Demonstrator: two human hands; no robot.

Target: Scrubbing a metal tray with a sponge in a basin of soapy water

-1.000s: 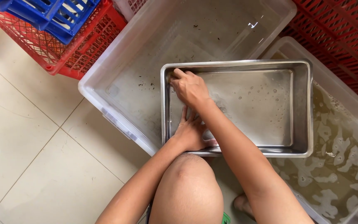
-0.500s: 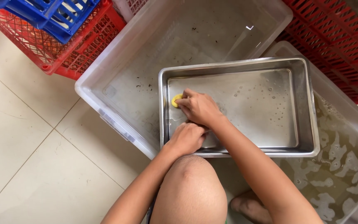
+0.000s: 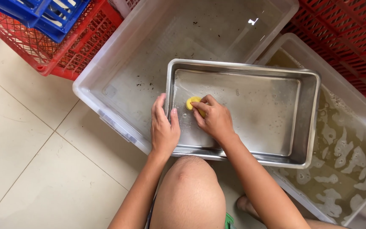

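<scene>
One small yellow sponge [image 3: 192, 104] is being pressed against the wet floor of a steel pan [image 3: 276, 68], left of frame centre, near the pan's left wall. The sponge is being gripped by the right hand [image 3: 213, 119], fingers curled closed over it so that only its upper left edge is showing. The pan's left rim is being clasped by the left hand [image 3: 163, 127], thumb hooked inside the wall and fingers laid along the outside.

The pan is being held across a clear plastic tub [image 3: 106, 80] filling the upper middle of the frame; dark specks are lying on the tub's floor. A second clear tub [image 3: 361, 114], at the right edge, is being occupied by murky, foamy water [image 3: 344, 169]. A bare knee [image 3: 189, 191] is being shown at bottom centre, just below the pan.

Red crates [image 3: 68, 55] are being seen at upper left and upper right, with a blue crate [image 3: 51, 15] stacked on the left one. Pale floor tiles [image 3: 30, 161] are filling the lower left.
</scene>
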